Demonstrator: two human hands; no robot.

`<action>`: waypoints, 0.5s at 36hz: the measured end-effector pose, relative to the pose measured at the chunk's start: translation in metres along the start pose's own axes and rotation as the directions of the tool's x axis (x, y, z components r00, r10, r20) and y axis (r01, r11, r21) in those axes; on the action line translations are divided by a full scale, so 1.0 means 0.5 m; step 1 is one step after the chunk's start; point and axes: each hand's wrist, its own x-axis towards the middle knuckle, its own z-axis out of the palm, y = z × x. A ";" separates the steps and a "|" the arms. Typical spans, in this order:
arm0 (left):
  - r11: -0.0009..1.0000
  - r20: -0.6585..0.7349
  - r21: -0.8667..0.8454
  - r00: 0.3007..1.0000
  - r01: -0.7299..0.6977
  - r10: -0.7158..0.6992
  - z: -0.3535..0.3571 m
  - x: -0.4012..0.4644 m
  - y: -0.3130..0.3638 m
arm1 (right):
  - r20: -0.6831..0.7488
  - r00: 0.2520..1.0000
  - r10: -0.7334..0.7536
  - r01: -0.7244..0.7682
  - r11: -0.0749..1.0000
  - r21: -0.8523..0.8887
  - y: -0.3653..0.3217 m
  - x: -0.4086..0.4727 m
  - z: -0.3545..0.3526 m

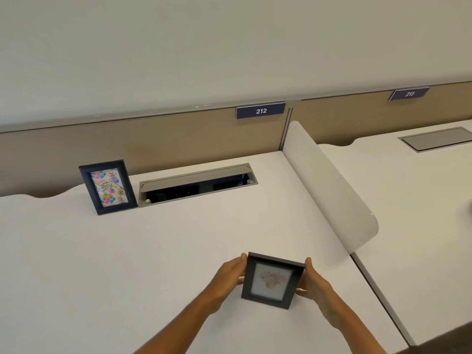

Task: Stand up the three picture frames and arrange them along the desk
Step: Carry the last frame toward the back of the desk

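Head view of a white desk (pixel 127 251) backed by a tan partition panel (pixel 153 139). Both hands hold a dark-framed picture, the flower frame (pixel 272 280), near the desk's front edge at about 5 o'clock from the middle of the view. The left hand (pixel 229 277) presses against the frame's left edge, fingers curled along that side; the right hand (pixel 315 282) presses against the right edge, thumb forward of the frame and fingers behind. The frame faces the camera and tilts slightly clockwise; whether its lower edge touches the desk cannot be told. Its print shows a pale pot of flowers.

A second dark frame, the birthday frame (pixel 108 187), stands upright at about 10 o'clock, well apart from the hands, near the back of the desk and just left of the cable tray. Its print shows balloons and the words "Happy Birthday". The cable tray (pixel 198 185), a long recessed slot with its grey flap raised, lies at about 12 o'clock from the held frame.

A blue plate numbered 212 (pixel 260 110) sits on the partition's top edge. A rounded white divider (pixel 329 185) at 2 o'clock separates this desk from the neighbouring one (pixel 408 200), which carries a closed tray (pixel 437 139) and plate 213 (pixel 409 94).
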 end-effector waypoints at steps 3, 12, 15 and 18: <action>1.000 0.002 -0.007 1.000 -0.007 0.007 0.002 -0.006 -0.001 | 0.016 0.999 -0.030 0.028 0.995 0.094 0.002 -0.007 0.009; 1.000 -0.036 0.015 0.999 0.008 -0.008 0.013 -0.018 0.012 | -0.038 0.997 -0.062 0.069 0.972 0.226 -0.003 -0.010 0.034; 0.999 -0.083 0.021 0.996 0.024 -0.022 0.015 -0.016 0.019 | -0.045 0.998 -0.053 0.062 0.974 0.218 -0.013 -0.009 0.040; 0.999 -0.118 0.031 0.993 0.025 -0.022 0.016 -0.013 0.033 | -0.049 0.998 -0.051 0.060 0.976 0.210 -0.030 -0.006 0.043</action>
